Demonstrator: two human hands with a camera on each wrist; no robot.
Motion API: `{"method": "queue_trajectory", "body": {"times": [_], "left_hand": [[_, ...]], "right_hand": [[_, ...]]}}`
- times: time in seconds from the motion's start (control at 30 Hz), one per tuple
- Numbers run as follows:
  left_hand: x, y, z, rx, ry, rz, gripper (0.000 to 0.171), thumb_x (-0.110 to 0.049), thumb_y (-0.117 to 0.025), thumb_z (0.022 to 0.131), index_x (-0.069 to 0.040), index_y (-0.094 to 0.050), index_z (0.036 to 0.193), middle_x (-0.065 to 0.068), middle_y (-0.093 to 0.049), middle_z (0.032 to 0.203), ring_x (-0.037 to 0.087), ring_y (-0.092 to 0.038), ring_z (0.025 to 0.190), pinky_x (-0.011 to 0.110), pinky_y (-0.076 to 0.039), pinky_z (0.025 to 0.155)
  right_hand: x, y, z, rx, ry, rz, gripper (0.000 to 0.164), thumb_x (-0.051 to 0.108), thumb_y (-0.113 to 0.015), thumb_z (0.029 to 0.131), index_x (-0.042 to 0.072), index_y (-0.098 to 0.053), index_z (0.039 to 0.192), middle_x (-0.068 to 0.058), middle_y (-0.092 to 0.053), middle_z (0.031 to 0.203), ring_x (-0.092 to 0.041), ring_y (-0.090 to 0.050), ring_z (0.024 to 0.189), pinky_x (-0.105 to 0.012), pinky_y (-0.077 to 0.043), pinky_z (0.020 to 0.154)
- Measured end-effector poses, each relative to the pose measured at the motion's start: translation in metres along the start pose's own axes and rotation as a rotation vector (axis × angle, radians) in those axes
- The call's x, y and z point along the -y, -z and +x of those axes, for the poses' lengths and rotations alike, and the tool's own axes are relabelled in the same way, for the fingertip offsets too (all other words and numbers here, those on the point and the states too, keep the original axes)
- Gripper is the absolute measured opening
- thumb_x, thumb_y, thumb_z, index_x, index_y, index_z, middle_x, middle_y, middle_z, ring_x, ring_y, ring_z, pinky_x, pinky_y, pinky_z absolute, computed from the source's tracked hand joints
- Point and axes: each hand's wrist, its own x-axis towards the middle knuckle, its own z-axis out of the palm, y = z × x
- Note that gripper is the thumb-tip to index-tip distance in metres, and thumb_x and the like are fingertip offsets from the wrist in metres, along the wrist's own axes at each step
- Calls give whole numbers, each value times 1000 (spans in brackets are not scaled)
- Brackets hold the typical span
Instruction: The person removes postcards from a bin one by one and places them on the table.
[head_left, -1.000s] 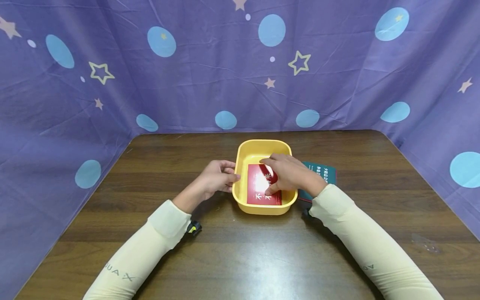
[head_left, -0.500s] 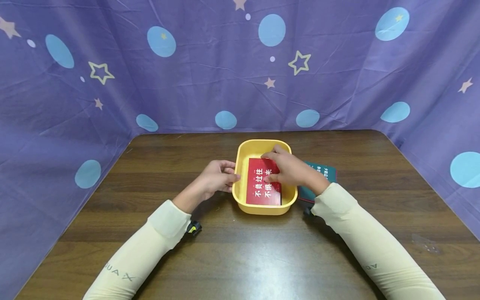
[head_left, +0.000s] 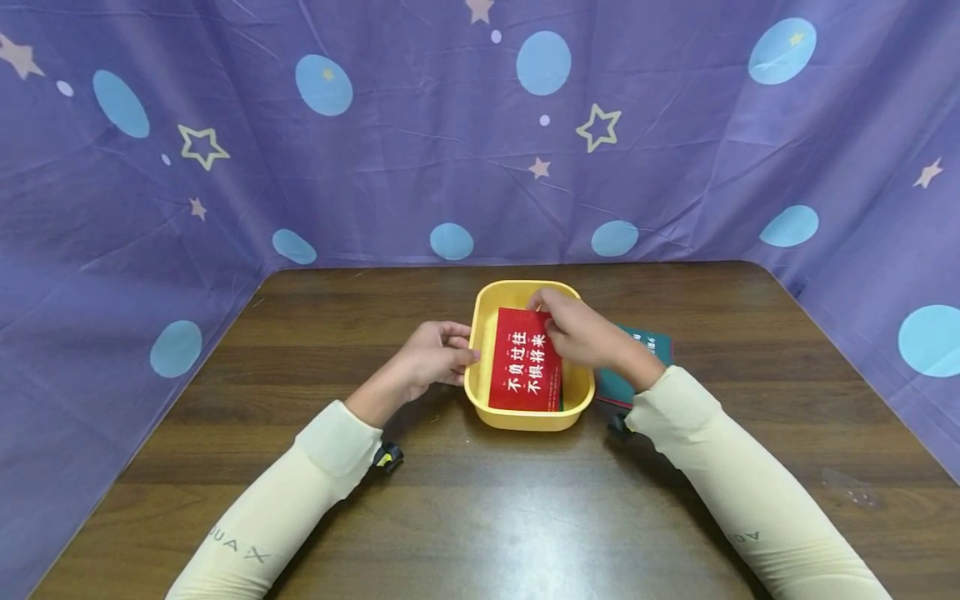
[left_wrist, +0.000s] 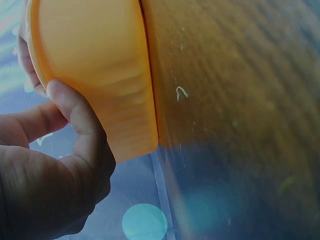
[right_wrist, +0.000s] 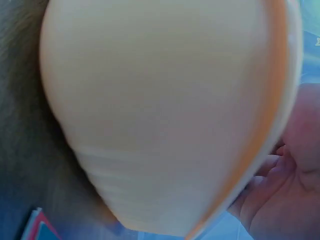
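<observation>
A yellow plastic basin (head_left: 529,420) stands on the wooden table, and inside it is a red booklet (head_left: 525,367) with white Chinese characters. My left hand (head_left: 431,358) holds the basin's left rim; in the left wrist view its thumb (left_wrist: 60,92) lies on the rim. Reaching into the basin, my right hand (head_left: 581,332) grips the red booklet by its upper right part, fingers at the far edge and thumb at the right. A thin dark green strip shows along the booklet's lower right edge. In the right wrist view the basin's wall (right_wrist: 150,115) hides the booklet.
Right of the basin, partly under my right forearm, lies a teal booklet (head_left: 655,343) with white characters and a red edge. A small clear plastic scrap (head_left: 850,486) lies at the table's right. A purple curtain (head_left: 420,150) with stars hangs behind the table.
My right hand has shifted slightly back and right in the basin, and the red booklet has come up with it, more of its characters now showing. The left hand stays at the rim.
</observation>
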Motion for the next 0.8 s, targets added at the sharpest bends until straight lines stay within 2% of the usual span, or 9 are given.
{"method": "queue_trajectory", "body": {"times": [0.2, 0.33, 0.5, 0.6, 0.8], "left_hand": [[0, 0, 1, 6, -5, -2, 47, 5, -68, 92, 8, -52, 136, 7, -58, 96, 18, -61, 68, 26, -60, 57], [0, 0, 1, 6, -5, -3, 48, 5, -68, 92, 8, -51, 137, 6, -58, 95, 18, -61, 68, 26, -60, 56], [-1, 1, 1, 6, -7, 1, 49, 5, -68, 93, 9, -51, 138, 7, -58, 97, 18, -61, 68, 26, -60, 57], [-1, 1, 0, 6, -10, 6, 50, 5, -68, 93, 9, -49, 139, 8, -59, 98, 18, -61, 69, 26, -60, 57], [-2, 0, -1, 10, -13, 2, 52, 5, -67, 93, 11, -47, 140, 7, -59, 97, 18, -61, 68, 26, -60, 57]], "right_hand": [[7, 12, -4, -31, 34, -26, 29, -10, -43, 96, -3, -50, 123, -19, -62, 113, -29, -59, 98, -43, -53, 89], [8, 22, -7, -61, 55, -2, 29, -10, -44, 97, -2, -49, 124, -18, -61, 114, -29, -59, 96, -42, -53, 86], [7, 35, -10, -144, 97, 24, 27, -10, -47, 98, -4, -49, 125, -17, -62, 111, -27, -59, 94, -39, -54, 82], [7, 43, -13, -198, 116, 38, 26, -10, -45, 99, -4, -49, 124, -16, -63, 106, -25, -59, 87, -35, -54, 75], [5, 59, -18, -271, 95, 56, 26, -9, -41, 100, -4, -50, 124, -14, -63, 98, -22, -60, 77, -26, -52, 66]]}}
